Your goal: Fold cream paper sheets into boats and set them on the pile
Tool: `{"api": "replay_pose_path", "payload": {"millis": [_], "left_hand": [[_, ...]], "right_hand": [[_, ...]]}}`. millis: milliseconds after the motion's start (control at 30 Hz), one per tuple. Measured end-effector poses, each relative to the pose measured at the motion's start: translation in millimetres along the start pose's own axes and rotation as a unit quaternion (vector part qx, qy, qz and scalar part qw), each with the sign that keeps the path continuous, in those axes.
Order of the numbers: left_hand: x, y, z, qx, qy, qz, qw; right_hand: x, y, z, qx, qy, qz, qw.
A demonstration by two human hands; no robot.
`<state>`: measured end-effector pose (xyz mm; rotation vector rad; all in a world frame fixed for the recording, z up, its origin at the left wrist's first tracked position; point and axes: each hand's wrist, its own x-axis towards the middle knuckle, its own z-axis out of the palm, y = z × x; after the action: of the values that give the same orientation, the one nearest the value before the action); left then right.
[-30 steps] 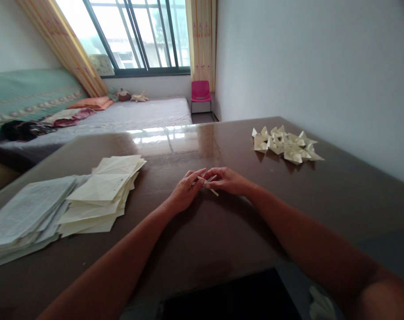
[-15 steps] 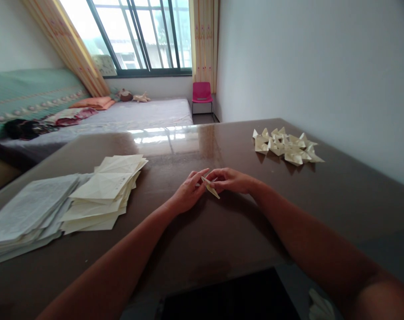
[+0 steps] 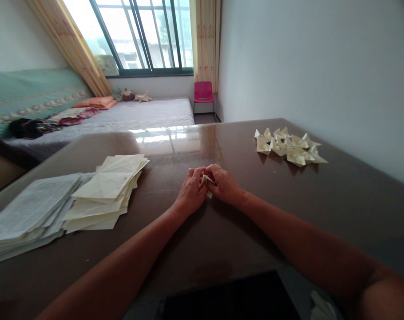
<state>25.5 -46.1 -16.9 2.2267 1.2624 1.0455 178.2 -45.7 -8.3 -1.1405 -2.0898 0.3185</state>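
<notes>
Between my two hands, low over the middle of the table, is a small folded piece of cream paper (image 3: 206,179). My left hand (image 3: 192,189) grips its left side, fingers bent around it. On the other side my right hand (image 3: 223,184) pinches it with thumb and curled fingers. A peaked fold shows between the thumbs, and a pointed tip sticks out below; the rest of the paper is hidden by the fingers. Toward the right back of the table sits a cluster of several folded paper pieces (image 3: 297,155) with raised points.
On the left of the brown table (image 3: 175,249) lies a pile of creased cream sheets (image 3: 104,184), beside a stack of greyish printed paper (image 3: 32,206). A white wall (image 3: 308,66) runs along the right. Beyond the table are a bed (image 3: 162,109) and a pink chair (image 3: 203,92).
My hands have come closer together around the folded paper. It has turned from a flat slanted piece into a peaked shape facing me, and my right hand has wrapped further over it.
</notes>
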Motion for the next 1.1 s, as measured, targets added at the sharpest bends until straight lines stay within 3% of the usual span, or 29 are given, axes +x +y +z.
{"api": "replay_pose_path", "payload": {"millis": [133,333,533,767,1000,1100], "left_hand": [[3.0,-7.4,-1.2,-0.012,0.017,-0.007,1.0],[2.7,-6.0,-8.0,0.019,-0.058,-0.002,0.998],[-1.7,-3.5,-21.3,0.073,-0.131,0.064,0.987],[-2.4,-1.0,-38.2,0.211,-0.19,0.165,0.945],[-3.5,10.5,-43.3,0.281,-0.236,0.194,0.91],[-3.8,10.8,-42.2,0.282,-0.236,0.191,0.91]], "right_hand": [[-0.7,2.7,0.3,0.025,-0.003,0.012,1.0],[-1.4,17.2,-8.7,0.012,-0.076,0.002,0.997],[-1.1,26.6,-33.0,0.043,-0.188,-0.04,0.98],[0.4,31.4,-49.1,-0.007,-0.245,-0.067,0.967],[0.7,28.3,-54.4,-0.016,-0.263,-0.092,0.96],[0.3,25.6,-47.5,0.004,-0.235,-0.056,0.97]]}}
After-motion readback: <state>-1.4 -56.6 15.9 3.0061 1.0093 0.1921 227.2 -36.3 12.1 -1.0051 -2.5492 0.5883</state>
